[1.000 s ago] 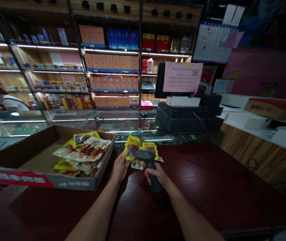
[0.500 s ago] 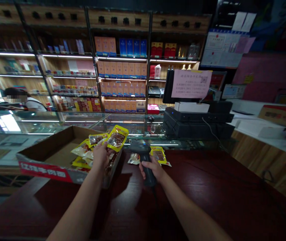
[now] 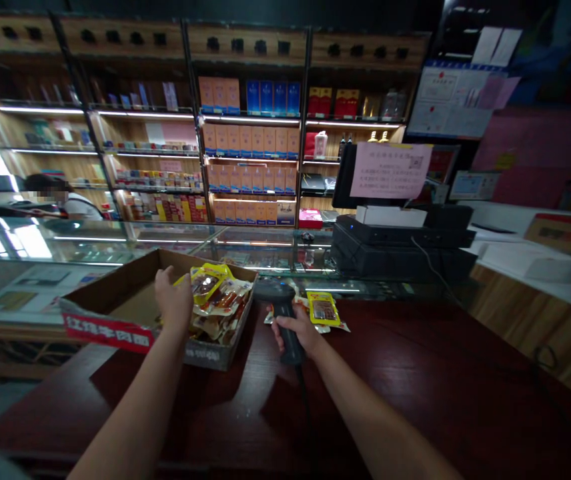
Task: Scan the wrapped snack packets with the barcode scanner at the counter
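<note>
My right hand (image 3: 296, 331) is wrapped round the handle of a dark barcode scanner (image 3: 276, 299) held upright over the dark red counter (image 3: 415, 373). My left hand (image 3: 173, 300) hovers over the open cardboard box (image 3: 115, 300), fingers apart and holding nothing, right beside a heap of yellow snack packets (image 3: 218, 297) that fills the box's right end. More yellow snack packets (image 3: 323, 310) lie on the counter just right of the scanner.
A black cash register (image 3: 400, 243) with a pink paper notice (image 3: 390, 170) stands behind the counter. Glass display cases (image 3: 115, 240) run to the left, lit shelves of boxed goods (image 3: 245, 160) behind. A person (image 3: 60, 200) sits far left. A cardboard box (image 3: 565, 230) rests far right.
My left hand carried a yellow packet from beside the scanner over to the box and let it go onto the heap. The right hand kept hold of the scanner.
</note>
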